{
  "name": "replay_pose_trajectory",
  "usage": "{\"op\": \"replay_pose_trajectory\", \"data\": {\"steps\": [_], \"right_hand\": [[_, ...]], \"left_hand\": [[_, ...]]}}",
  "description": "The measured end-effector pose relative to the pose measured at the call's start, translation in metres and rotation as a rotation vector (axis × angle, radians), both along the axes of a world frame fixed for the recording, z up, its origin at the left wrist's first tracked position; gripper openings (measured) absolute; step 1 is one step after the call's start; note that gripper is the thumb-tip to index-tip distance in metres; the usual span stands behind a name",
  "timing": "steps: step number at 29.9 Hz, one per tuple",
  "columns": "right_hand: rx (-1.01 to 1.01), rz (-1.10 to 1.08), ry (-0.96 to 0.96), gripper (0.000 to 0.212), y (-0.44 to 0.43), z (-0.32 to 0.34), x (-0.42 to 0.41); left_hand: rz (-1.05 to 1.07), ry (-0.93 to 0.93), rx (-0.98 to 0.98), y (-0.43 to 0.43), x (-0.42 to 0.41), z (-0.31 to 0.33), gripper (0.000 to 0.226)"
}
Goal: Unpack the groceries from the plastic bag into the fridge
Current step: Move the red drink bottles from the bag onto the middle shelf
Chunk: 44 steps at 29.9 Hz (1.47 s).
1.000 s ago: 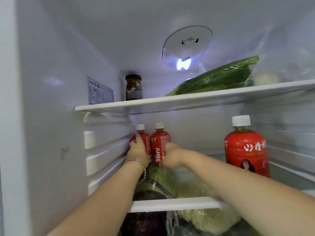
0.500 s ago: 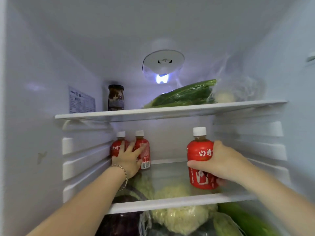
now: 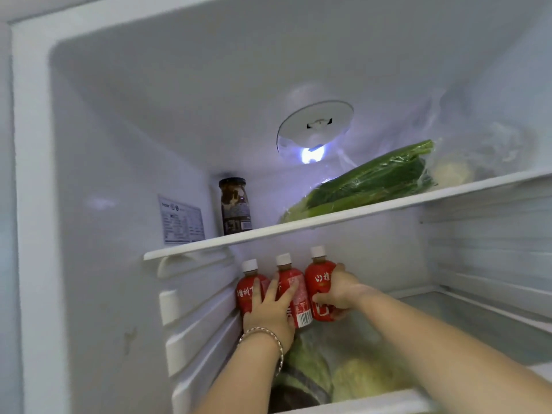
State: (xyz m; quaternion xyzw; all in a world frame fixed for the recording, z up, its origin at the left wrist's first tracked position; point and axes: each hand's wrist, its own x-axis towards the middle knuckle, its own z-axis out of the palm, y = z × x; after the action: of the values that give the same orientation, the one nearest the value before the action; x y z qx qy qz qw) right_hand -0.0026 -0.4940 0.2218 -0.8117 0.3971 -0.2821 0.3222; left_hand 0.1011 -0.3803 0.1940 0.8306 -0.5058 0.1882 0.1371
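R hand (image 3: 339, 291) fingers round 3rd bottle (image 3: 321, 282), L hand (image 3: 270, 312) flat, splayed over 2 bottles (image 3: 294, 289), labels part-hidden.

Head view, close, angled upward into fridge (image 3: 89, 174) interior

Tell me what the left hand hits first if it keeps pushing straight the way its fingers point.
The left hand already lies on the left bottle and middle bottle; pushing on would likely press them toward the fridge's back wall, though the gap behind them is unclear.
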Motion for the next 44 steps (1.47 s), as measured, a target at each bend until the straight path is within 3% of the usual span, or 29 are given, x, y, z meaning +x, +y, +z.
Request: {"op": "replay_pose_trajectory", "data": {"steps": [4,11,14,20,24,28,34,37,44], "right_hand": [[0.088,0.069,0.001,0.057,0.001,-0.003,-0.003],[-0.245,0.035,0.265,0.012,0.037,-0.012,-0.041],[-0.341,0.132,0.325,0.020,0.054,-0.015,-0.067],[-0.531,0.454,0.214,0.020,0.111,-0.005,-0.096],[-0.607,0.729,0.133,0.021,0.176,-0.008,-0.110],[-0.662,0.984,0.233,0.021,0.260,-0.037,-0.128],[-0.668,1.392,0.472,0.027,0.417,-0.095,-0.184],[-0.727,1.601,0.567,0.027,0.502,-0.129,-0.233],[-0.939,2.046,0.595,0.030,0.695,-0.211,-0.418]], "left_hand": [[-0.003,0.017,-0.003,-0.004,-0.001,0.001,0.068],[0.027,0.042,0.067,-0.002,-0.008,0.004,0.073],[0.123,0.098,0.171,0.013,-0.021,0.009,0.070],[0.201,0.122,0.134,0.092,-0.091,0.029,0.025],[0.369,0.104,0.053,0.178,-0.135,0.024,0.029],[0.640,0.172,0.145,0.288,-0.183,-0.015,0.025],[1.005,0.462,0.223,0.455,-0.297,-0.092,0.033],[1.170,0.576,0.174,0.530,-0.381,-0.128,0.035],[1.598,0.855,-0.055,0.699,-0.638,-0.205,0.033]]}}
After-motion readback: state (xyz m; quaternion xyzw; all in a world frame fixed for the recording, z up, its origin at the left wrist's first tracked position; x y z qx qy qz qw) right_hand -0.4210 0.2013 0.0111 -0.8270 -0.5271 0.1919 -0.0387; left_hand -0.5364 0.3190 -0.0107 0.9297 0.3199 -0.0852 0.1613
